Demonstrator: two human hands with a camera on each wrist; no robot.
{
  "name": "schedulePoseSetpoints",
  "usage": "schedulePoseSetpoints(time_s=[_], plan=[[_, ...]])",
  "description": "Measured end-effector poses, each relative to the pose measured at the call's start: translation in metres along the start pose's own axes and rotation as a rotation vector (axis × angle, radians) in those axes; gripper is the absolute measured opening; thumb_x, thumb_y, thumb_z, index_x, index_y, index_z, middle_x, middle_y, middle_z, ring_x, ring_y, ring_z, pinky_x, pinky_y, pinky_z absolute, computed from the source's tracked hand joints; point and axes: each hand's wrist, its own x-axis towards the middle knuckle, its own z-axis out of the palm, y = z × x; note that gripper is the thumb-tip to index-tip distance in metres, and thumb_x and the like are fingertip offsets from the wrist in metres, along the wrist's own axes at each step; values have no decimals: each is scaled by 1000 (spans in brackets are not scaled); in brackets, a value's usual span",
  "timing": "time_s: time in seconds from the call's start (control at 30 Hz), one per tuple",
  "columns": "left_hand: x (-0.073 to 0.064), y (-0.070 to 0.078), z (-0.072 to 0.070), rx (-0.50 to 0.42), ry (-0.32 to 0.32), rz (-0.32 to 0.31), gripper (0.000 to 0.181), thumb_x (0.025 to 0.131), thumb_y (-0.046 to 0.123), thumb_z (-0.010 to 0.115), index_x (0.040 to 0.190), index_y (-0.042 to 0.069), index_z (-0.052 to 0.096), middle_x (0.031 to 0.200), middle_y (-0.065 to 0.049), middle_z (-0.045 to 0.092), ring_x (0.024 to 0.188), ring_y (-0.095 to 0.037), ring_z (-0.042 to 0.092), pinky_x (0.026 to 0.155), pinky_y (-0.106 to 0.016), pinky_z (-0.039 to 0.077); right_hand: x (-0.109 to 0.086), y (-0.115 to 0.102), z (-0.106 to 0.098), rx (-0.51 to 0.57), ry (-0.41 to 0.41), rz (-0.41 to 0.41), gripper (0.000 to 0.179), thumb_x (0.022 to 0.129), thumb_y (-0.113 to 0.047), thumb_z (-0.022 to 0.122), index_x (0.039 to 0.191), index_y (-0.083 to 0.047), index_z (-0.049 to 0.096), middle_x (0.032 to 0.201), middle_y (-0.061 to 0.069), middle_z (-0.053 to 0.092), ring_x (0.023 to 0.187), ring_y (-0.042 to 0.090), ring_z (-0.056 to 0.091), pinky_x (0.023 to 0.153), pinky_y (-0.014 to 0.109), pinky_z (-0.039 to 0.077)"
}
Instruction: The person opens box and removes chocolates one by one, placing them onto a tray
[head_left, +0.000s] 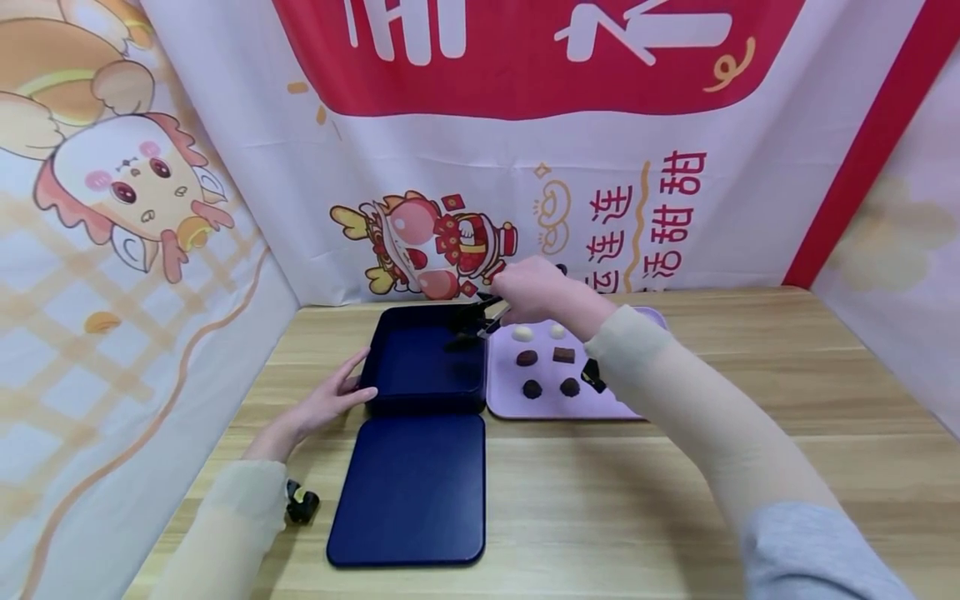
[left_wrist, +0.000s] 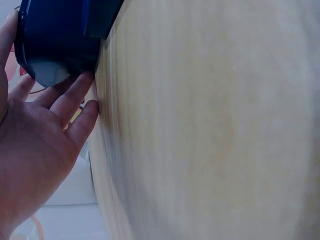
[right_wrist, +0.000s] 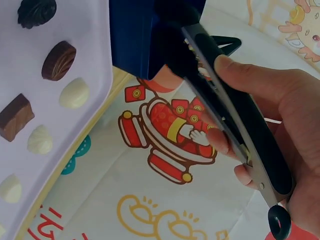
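My right hand [head_left: 536,287] grips a pair of kitchen tongs [right_wrist: 235,110] with steel-and-black handles. Their dark tips [head_left: 467,321] reach over the right side of an open dark blue box [head_left: 427,404]. What lies between the tips is lost against the dark box, so I cannot tell. My left hand [head_left: 330,404] rests at the box's left front corner, straight fingers spread along its outer wall. Right of the box, a lilac tray [head_left: 555,408] bears several chocolates, among them a dark oval one [right_wrist: 59,61], a brown block [right_wrist: 16,117] and white ones [right_wrist: 74,93].
A flat dark blue lid [head_left: 412,492] lies on the wooden table [head_left: 600,500], in front of the box. Printed cloth [head_left: 465,150] hangs close behind the box and tray, and another patterned cloth [head_left: 150,350] stands along the left. My right forearm covers part of the tray.
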Motion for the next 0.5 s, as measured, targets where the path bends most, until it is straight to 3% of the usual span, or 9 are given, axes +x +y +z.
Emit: schedulePoseSetpoints(time_s=[0.27,0.5], plan=[[0,0,-1,-23,-12,-9,79,100,30,57,158,22,5,149,-40,18,140,-50,16,108,-63,20,7,-3,7,-45,-29,9,20,82,-30,76,81,-14,65,77,-2,63,69,17,58,64,35,49],[-1,6,-2,-23,-17,-13,79,100,29,57,158,22,3,148,-41,17,140,-50,15,107,-64,20,12,-2,11,-28,-38,21,21,83,-32,76,83,-14,66,76,-3,63,70,18,58,64,35,48]])
